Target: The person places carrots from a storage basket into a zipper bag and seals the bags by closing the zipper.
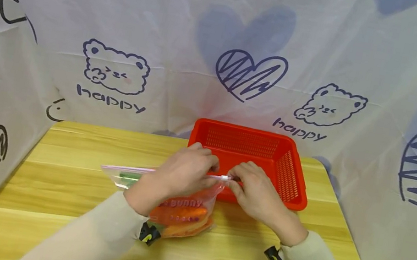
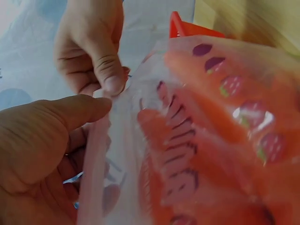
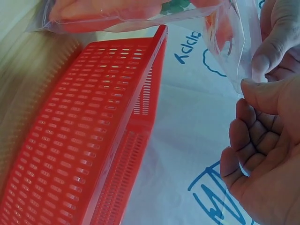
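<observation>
A clear zip bag (image 1: 201,196) with a pink top strip and strawberry print hangs upright above the table's middle. Orange carrots (image 1: 186,219) with some green show through its side. My left hand (image 1: 189,168) pinches the bag's top strip between thumb and fingers, close to its right end. At that corner, beside a small white slider (image 1: 224,178), my right hand (image 1: 257,194) pinches the strip's end. The thumbs of both hands nearly meet in the left wrist view, where the bag's printed face (image 2: 187,140) fills the right side.
Behind the hands, a red plastic basket (image 1: 295,182) with slotted walls stands at the back of the wooden table (image 1: 70,180). White cloth (image 1: 188,29) printed with bears and hearts surrounds the table at the back and sides.
</observation>
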Tool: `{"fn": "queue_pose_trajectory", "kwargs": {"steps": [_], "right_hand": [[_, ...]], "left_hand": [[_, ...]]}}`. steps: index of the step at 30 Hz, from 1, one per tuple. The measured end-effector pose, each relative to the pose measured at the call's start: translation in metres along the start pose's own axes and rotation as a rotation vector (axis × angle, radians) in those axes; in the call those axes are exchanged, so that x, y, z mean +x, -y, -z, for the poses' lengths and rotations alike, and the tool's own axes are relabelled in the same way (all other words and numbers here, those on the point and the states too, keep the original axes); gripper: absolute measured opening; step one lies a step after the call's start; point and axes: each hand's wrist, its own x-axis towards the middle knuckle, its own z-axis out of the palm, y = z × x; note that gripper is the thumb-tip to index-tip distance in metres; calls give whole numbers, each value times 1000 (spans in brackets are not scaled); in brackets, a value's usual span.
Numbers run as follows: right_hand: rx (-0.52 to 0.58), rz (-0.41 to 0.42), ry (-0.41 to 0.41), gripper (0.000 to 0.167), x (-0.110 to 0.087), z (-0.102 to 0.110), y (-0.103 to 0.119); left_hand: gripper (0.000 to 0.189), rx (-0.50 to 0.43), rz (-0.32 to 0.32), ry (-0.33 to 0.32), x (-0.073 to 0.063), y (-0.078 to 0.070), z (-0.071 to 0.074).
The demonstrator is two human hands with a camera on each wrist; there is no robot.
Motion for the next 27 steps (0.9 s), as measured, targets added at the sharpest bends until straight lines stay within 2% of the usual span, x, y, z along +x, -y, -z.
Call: {"fn": "queue_pose_trajectory", "kwargs": {"steps": [10,16,24,27], "right_hand": [[-5,1,0,8,-4,-1,1],[-51,25,5,10,-4,-1,1],[-49,5,-4,11,-4,-3,1],[-94,55,-41,13,-5,-2,0]], "left_hand": [[13,-70,-31,18,5,-5,-10],[14,-48,-41,32,4,-1,-10],[10,-24,1,34,-4,5,-7],[11,-11,-2,22,-6,5,-5]]}}
